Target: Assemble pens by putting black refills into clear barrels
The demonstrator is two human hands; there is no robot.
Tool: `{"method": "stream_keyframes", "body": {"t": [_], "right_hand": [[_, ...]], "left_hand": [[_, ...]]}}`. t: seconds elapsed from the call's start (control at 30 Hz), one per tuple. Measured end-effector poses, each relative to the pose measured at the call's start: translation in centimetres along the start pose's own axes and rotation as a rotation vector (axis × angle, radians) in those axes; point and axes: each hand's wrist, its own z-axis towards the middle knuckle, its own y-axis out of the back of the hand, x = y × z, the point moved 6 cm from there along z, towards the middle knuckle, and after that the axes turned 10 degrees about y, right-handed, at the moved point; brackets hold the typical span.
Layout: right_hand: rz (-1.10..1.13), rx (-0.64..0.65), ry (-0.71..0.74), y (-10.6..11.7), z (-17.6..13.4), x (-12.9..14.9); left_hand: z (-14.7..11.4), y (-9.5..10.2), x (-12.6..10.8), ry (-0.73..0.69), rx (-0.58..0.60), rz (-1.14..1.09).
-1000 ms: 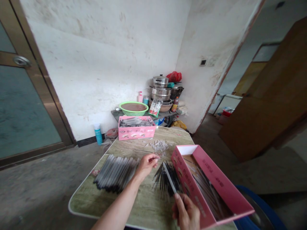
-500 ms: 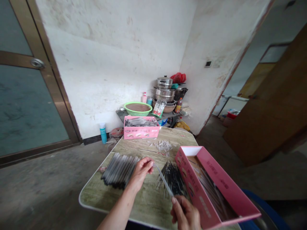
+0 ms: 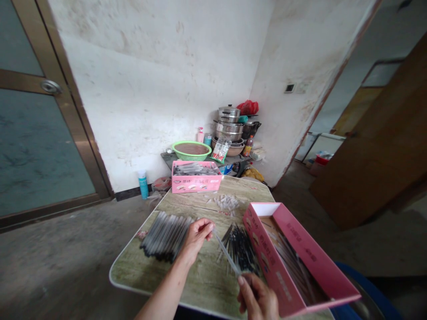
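A slim translucent tube (image 3: 228,254) slants between my two hands above the table. My right hand (image 3: 258,295) is closed around its near end, thumb on top. At the far end, the fingertips of my left hand (image 3: 199,235) are pinched together at the tube's tip; any small piece between them is too fine to make out. Left of my left hand lies a row of translucent tubes (image 3: 165,235) with dark near ends. Under the held tube is a loose pile of thin black sticks (image 3: 240,249). Small whitish pieces (image 3: 227,202) are heaped farther back.
An open pink box (image 3: 271,262) with long thin items inside stands at the right edge of the table (image 3: 200,289). Another pink box (image 3: 196,183), full of tubes, sits at the far edge. Behind are a green basin (image 3: 191,156) and stacked pots (image 3: 229,129).
Both hands stay almost where they were, with the tube still between them. The view has shifted very slightly.
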Motion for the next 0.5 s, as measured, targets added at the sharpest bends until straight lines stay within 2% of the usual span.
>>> {"method": "stream_keyframes", "body": {"t": [0.3, 0.5], "right_hand": [[0.010, 0.049, -0.011, -0.12, -0.11, -0.40], [0.010, 0.043, -0.025, -0.19, 0.05, -0.29]], "left_hand": [[0.42, 0.65, 0.41, 0.000, -0.009, 0.024], [0.06, -0.04, 0.48, 0.014, 0.025, 0.026]]}}
